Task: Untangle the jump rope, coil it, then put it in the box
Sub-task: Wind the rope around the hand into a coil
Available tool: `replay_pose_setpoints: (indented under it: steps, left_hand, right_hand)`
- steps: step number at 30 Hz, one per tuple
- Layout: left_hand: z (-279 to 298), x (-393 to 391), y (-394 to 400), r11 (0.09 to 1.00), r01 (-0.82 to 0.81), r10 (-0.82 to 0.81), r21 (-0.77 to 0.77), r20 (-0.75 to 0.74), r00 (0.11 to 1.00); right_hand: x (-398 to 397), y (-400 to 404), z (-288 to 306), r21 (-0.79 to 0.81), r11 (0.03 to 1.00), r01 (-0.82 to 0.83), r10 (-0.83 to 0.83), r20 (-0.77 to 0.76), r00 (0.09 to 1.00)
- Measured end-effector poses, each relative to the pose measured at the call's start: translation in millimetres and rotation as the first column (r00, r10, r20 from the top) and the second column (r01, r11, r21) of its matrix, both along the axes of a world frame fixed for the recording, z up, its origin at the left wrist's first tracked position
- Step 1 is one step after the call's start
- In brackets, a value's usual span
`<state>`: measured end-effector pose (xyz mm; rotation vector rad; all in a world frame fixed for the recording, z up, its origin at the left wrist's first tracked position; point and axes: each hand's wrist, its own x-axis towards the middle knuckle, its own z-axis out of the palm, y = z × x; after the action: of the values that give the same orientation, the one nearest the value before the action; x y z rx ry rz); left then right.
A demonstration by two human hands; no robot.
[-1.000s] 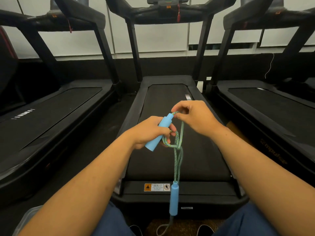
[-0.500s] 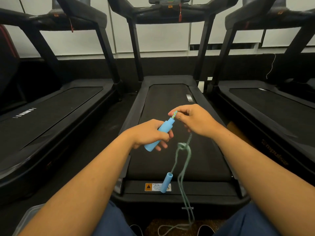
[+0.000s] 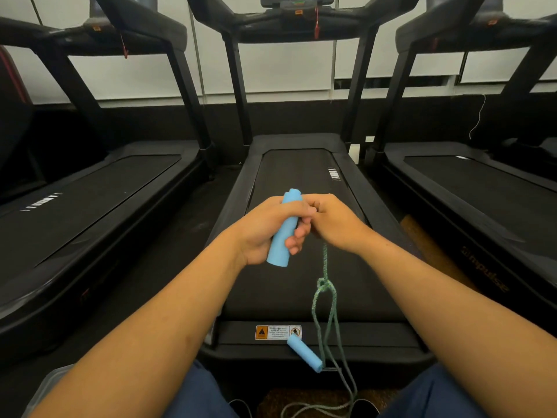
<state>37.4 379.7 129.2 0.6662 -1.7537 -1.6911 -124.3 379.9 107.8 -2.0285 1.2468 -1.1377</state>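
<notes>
My left hand (image 3: 268, 227) grips one light blue foam handle (image 3: 283, 233) of the jump rope, held nearly upright. My right hand (image 3: 334, 220) is closed right beside it, pinching the green braided rope (image 3: 325, 260) that drops from under its fingers. A knot (image 3: 323, 285) sits a short way down the rope, with loops hanging below it. The second blue handle (image 3: 304, 352) dangles tilted over the rear end of the treadmill. The rope's tail trails to the floor between my feet. A clear plastic box (image 3: 45, 387) shows only as a corner at the lower left.
I sit facing the middle treadmill (image 3: 301, 176), its black belt under my hands. Two more treadmills (image 3: 90, 191) flank it left and right. My knees in blue trousers (image 3: 196, 393) frame the bottom edge. A brown mat (image 3: 431, 245) lies on the floor at right.
My hands have come together and the held handle has tipped more upright. The knot and the dangling handle have dropped lower and swung right, with more rope hanging loose.
</notes>
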Motion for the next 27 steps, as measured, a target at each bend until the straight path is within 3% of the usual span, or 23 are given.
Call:
replay_pose_setpoints:
  steps: [2,5,9,13,19,22,27]
  left_hand:
    - [1,0,0,0.999,0.016,-0.010,0.036,-0.168,0.986]
    - [3,5,-6,0.995,0.049,-0.010,0.089,-0.397,0.918]
    - [6,17,-18,0.998,0.065,-0.049,0.020,-0.454,0.890]
    - [5,36,-26,1.000,0.005,-0.010,-0.013,-0.375,0.927]
    - [-8,50,-35,0.995,-0.015,0.005,-0.094,-0.106,0.994]
    - [-11,48,-35,0.988,-0.011,0.016,-0.154,0.031,0.999]
    - [-12,51,-35,0.966,0.028,0.037,-0.255,0.246,0.969]
  right_hand:
    - [4,-3,-9,0.043,0.999,-0.005,0.005,0.002,1.000]
    - [11,-1,-18,0.043,0.999,0.007,0.000,-0.151,0.989]
    - [28,11,-25,0.143,0.982,-0.123,0.149,-0.195,0.969]
    - [33,18,-21,0.176,0.973,-0.150,0.198,-0.298,0.934]
    - [20,34,10,0.080,0.990,-0.116,0.141,-0.525,0.839]
    - [13,41,25,0.071,0.994,-0.088,0.112,-0.528,0.842]
    - [-6,45,41,0.052,0.992,-0.118,0.128,-0.393,0.910]
